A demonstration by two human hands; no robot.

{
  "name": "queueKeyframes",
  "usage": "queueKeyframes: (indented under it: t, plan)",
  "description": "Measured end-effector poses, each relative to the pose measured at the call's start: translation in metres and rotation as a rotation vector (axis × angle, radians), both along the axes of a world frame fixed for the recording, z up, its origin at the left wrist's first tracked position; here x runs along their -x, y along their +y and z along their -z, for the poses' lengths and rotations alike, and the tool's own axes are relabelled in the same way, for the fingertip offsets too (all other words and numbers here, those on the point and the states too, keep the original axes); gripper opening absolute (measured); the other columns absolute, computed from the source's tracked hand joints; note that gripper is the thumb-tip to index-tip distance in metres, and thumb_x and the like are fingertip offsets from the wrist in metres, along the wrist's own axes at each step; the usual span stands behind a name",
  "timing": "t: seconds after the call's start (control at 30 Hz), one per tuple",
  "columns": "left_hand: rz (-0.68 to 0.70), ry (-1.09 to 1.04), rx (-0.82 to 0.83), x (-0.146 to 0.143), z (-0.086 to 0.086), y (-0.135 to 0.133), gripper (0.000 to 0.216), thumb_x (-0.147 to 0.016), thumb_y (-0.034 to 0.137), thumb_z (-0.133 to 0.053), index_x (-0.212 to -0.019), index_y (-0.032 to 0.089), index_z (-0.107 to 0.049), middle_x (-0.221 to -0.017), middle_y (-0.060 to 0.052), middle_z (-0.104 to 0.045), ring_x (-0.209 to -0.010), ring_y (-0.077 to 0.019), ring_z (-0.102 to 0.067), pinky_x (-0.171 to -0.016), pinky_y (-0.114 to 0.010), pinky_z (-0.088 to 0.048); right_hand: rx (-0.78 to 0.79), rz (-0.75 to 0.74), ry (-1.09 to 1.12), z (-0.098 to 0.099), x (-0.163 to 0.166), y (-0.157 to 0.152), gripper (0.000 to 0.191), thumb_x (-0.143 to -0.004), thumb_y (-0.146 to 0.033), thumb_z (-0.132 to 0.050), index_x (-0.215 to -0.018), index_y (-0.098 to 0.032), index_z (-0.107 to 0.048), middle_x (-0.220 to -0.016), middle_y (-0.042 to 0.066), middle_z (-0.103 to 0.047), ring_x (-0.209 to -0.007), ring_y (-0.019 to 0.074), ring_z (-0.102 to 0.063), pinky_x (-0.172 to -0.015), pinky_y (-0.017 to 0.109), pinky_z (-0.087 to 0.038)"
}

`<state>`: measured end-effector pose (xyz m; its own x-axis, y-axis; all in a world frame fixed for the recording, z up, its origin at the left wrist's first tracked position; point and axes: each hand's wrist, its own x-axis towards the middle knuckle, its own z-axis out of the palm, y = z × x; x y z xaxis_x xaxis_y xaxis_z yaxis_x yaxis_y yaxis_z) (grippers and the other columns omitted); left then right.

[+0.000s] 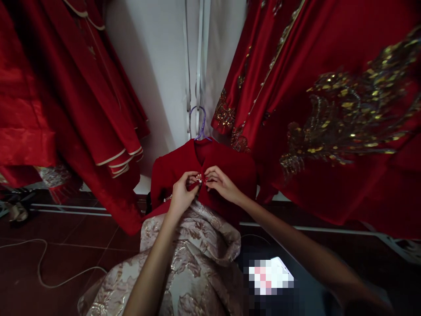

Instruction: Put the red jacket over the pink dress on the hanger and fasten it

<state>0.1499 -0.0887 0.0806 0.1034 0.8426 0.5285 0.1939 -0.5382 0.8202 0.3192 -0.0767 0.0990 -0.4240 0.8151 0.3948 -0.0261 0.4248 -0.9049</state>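
A red jacket (171, 162) hangs on a purple hanger (202, 127), its neckline forming a V. At the middle of its front, my left hand (184, 189) is closed, pinching one front edge beside a small pearly ornament (199, 177). Just opposite, the fingers of my right hand (221, 182) pinch the other front edge. Both sets of fingertips nearly meet there, and they partly hide the fastening. Below my hands, a pale brocade skirt (194, 254) with a metallic floral pattern spreads toward me.
Red garments (82, 87) hang at the left; a red garment with gold sequins (355, 114) hangs at the right. A white metal rack (199, 57) stands against the wall. A white cable (41, 263) lies on the tiled floor, and a bright, blurred-out item (279, 272) shows lower right.
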Motion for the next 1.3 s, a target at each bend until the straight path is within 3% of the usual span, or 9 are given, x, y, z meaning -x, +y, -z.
queueKeyframes:
  t: [0.13,0.27,0.47,0.63,0.97,1.3]
  plan:
    - [-0.043,-0.061,0.033,-0.002,0.002,-0.003,0.023,-0.071,0.013,-0.058,-0.091,0.019,-0.049,-0.087,-0.003,-0.060,-0.082,-0.0120,-0.060,-0.078,-0.026,-0.049,0.006,0.036,0.017,0.006,-0.004,-0.002,0.021,-0.076,-0.030,-0.059,-0.093,-0.023,-0.048,-0.086,0.001,-0.054,-0.079,0.0134,-0.055,-0.064,0.028,-0.052]
    - [-0.022,0.096,0.019,0.004,-0.003,-0.003,0.013,-0.072,0.013,-0.055,-0.084,0.018,-0.051,-0.084,-0.002,-0.060,-0.079,-0.0117,-0.059,-0.077,-0.025,-0.047,-0.022,0.072,-0.039,0.008,-0.007,-0.004,0.025,-0.076,-0.035,-0.061,-0.096,-0.022,-0.051,-0.092,0.003,-0.059,-0.083,0.0147,-0.058,-0.069,0.030,-0.053]
    - [0.124,0.379,-0.052,0.012,-0.026,-0.003,0.021,-0.069,0.007,-0.050,-0.086,0.019,-0.050,-0.085,0.000,-0.058,-0.081,-0.0122,-0.056,-0.076,-0.024,-0.044,-0.124,0.121,-0.142,0.000,-0.009,-0.002,0.023,-0.080,-0.035,-0.059,-0.097,-0.021,-0.053,-0.093,0.004,-0.062,-0.083,0.0142,-0.060,-0.073,0.030,-0.052]
    - [0.075,0.610,-0.116,0.018,-0.043,-0.002,0.016,-0.071,0.016,-0.054,-0.087,0.021,-0.052,-0.080,0.000,-0.055,-0.073,-0.0137,-0.052,-0.068,-0.025,-0.041,-0.212,0.165,-0.197,-0.007,-0.006,0.001,0.021,-0.080,-0.034,-0.058,-0.095,-0.020,-0.055,-0.092,0.005,-0.063,-0.084,0.0146,-0.061,-0.073,0.030,-0.052]
    - [0.036,0.599,-0.146,0.014,-0.047,-0.002,0.009,-0.080,0.028,-0.050,-0.081,0.020,-0.055,-0.078,0.000,-0.058,-0.068,-0.0130,-0.052,-0.065,-0.024,-0.039,-0.276,0.263,-0.169,-0.010,0.002,-0.004,0.016,-0.080,-0.031,-0.057,-0.092,-0.021,-0.059,-0.092,0.004,-0.065,-0.084,0.0163,-0.064,-0.074,0.032,-0.056]
    - [0.031,0.617,-0.159,0.009,-0.051,0.000,0.008,-0.077,0.024,-0.053,-0.078,0.018,-0.057,-0.072,-0.001,-0.059,-0.063,-0.0121,-0.051,-0.060,-0.023,-0.037,-0.144,0.271,-0.115,0.001,-0.005,0.000,0.027,-0.076,-0.037,-0.063,-0.099,-0.022,-0.064,-0.100,0.005,-0.069,-0.090,0.0193,-0.066,-0.072,0.032,-0.058]
